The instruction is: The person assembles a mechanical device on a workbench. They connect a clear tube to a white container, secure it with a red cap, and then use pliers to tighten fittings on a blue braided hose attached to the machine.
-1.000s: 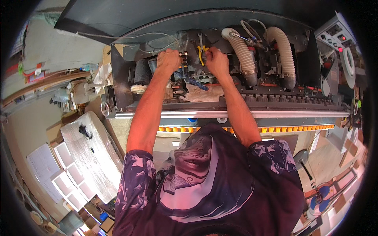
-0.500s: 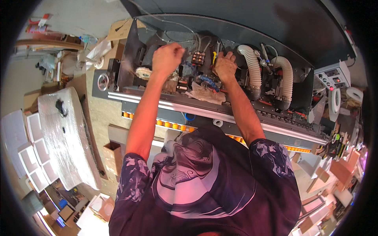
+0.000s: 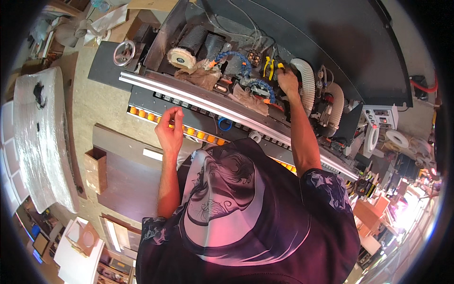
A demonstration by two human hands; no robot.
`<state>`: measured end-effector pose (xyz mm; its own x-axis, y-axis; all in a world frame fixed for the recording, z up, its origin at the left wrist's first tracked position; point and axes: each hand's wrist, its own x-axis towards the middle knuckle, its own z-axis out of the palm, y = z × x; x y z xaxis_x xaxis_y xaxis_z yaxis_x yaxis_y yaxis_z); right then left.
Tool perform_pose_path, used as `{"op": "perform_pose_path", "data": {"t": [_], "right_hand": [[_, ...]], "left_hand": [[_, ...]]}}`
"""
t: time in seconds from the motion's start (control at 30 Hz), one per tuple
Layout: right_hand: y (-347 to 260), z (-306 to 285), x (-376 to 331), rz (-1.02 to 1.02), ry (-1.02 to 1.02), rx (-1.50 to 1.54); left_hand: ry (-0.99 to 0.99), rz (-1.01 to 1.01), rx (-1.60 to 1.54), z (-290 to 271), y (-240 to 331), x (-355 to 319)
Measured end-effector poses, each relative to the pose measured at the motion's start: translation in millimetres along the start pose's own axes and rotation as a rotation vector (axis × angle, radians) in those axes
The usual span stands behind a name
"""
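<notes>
Inside the open machine [image 3: 156, 78], my right hand [image 3: 287, 81] closes at a small yellow and black object [image 3: 281, 66], partly hidden by my fingers. Just left of that hand stand yellow-handled pliers [image 3: 268, 68]. A ribbed white hose [image 3: 306, 83] rises on its right. My left hand [image 3: 170, 131] hangs in front of the machine, above the row of orange rollers [image 3: 201, 135]. Its fingers are curled together, and whatever may be between them is too small to make out. Blue segmented hoses [image 3: 262, 86] and a crumpled brown cloth [image 3: 248, 99] lie between the hands.
A white buffing wheel [image 3: 181, 57] and a handwheel [image 3: 124, 53] are at the machine's left. A long metal rail [image 3: 203, 103] crosses its front edge. A control box [image 3: 380, 117] stands at the right. Plastic-wrapped panels [image 3: 45, 137] lean at the far left.
My left hand has come out of the machine, back toward me. My right hand has stayed inside, now by the small yellow and black object. The view has turned and shifted.
</notes>
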<state>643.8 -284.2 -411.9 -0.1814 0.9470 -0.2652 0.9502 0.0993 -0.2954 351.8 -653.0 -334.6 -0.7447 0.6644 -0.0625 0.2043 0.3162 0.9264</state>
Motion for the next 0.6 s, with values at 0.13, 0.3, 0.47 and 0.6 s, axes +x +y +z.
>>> {"op": "perform_pose_path", "data": {"t": [0.13,0.3,0.47,0.6], "right_hand": [[24,-12,0,0.027,0.079,0.238],[-11,-39,-41,0.214,-0.149,0.692],[-5,-17,-54,0.194,-0.087,0.81],[-6,-9,-70,0.151,-0.072,1.006]], "left_hand": [[-0.008,-0.019,-0.075,5,-12,-5],[-0.082,-0.008,-0.055,4,-6,5],[-0.129,0.017,-0.011,2,7,13],[-0.144,0.038,0.05,6,11,8]]}}
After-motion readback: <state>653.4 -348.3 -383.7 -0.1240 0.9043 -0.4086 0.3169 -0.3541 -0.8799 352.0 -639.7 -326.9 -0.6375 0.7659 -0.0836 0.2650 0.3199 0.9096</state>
